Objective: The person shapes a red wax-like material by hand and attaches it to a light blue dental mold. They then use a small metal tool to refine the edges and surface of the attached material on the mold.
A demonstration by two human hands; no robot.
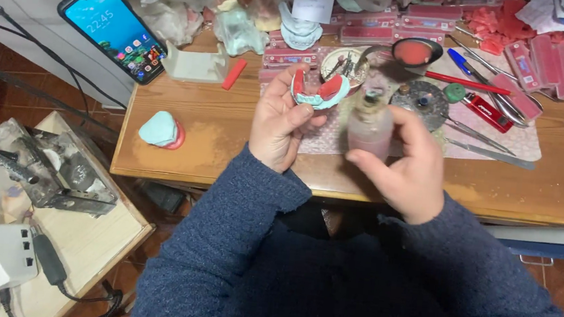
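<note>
Sleeves: dark blue knit sleeve (pixel 232 243) at 6 o'clock, nearest the camera.
Right hand: right hand (pixel 409 164) wraps closed around a small pinkish bottle (pixel 370 125), held upright above the table edge.
Left hand: left hand (pixel 282 120), at 9 o'clock from the bottle, pinches a pale blue dental cast (pixel 320 90) with red wax rims between thumb and fingers.
Work surface: wooden table (pixel 228 139) bears a second blue cast (pixel 161 129) at 9 o'clock.
Far zone: smartphone (pixel 112 28) at 10 o'clock; metal hand instruments (pixel 484 133) at 2 o'clock; red wax pieces (pixel 560 61) beyond.
</note>
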